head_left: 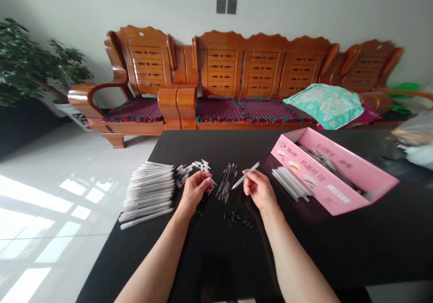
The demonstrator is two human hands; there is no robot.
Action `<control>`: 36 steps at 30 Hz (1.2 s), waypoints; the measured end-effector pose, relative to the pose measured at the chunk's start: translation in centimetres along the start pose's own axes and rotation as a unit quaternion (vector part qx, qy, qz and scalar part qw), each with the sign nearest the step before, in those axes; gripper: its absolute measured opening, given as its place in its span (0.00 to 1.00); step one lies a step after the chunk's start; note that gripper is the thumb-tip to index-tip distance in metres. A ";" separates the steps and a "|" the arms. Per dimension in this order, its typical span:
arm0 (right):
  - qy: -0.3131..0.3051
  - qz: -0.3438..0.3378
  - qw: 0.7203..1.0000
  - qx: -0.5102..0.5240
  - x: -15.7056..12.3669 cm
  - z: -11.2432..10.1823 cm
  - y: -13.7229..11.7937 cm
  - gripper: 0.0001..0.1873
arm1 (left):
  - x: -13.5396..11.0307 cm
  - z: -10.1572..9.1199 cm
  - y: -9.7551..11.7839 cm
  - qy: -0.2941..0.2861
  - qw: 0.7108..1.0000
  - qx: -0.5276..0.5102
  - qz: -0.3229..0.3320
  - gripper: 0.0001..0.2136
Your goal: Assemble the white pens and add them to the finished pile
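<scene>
In my right hand (260,189), a pen (246,175) with a translucent white barrel is pinched between thumb and fingers, slanting up to the right. My left hand (196,189) is closed in a pinch around a small whitish piece (213,182) that looks like a pen cap, partly hidden by the fingers. Between the hands lies a loose bundle of dark pen refills (227,183). Loose white caps (202,164) lie just beyond my left hand. Small black plugs (233,216) are scattered nearer to me. Several empty-looking white barrels (291,183) lie right of my right hand.
A large pile of white pens (149,192) covers the left side of the black table (216,258). The pink box (304,174) on the right holds greyish pieces. Behind the table stands a wooden sofa (219,64); a plastic bag (417,138) is at far right.
</scene>
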State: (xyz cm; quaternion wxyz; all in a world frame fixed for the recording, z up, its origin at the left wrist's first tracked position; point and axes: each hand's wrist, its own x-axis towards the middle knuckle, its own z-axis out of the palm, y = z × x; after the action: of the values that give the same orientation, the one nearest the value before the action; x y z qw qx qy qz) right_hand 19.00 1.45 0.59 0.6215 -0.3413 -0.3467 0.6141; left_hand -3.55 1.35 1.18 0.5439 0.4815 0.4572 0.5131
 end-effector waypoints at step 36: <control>-0.031 0.069 0.996 -0.045 -0.5 0.8 0.3 0.11 | -1.6 3.1 -0.2 -0.070 0.994 -0.057 -0.062 0.16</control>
State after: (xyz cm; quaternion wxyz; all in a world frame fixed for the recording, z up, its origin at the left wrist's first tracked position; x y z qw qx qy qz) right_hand 18.17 0.93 0.74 0.5508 -0.3727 -0.3683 0.6497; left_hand -0.58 -0.41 1.35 0.6319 0.4551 0.4168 0.4689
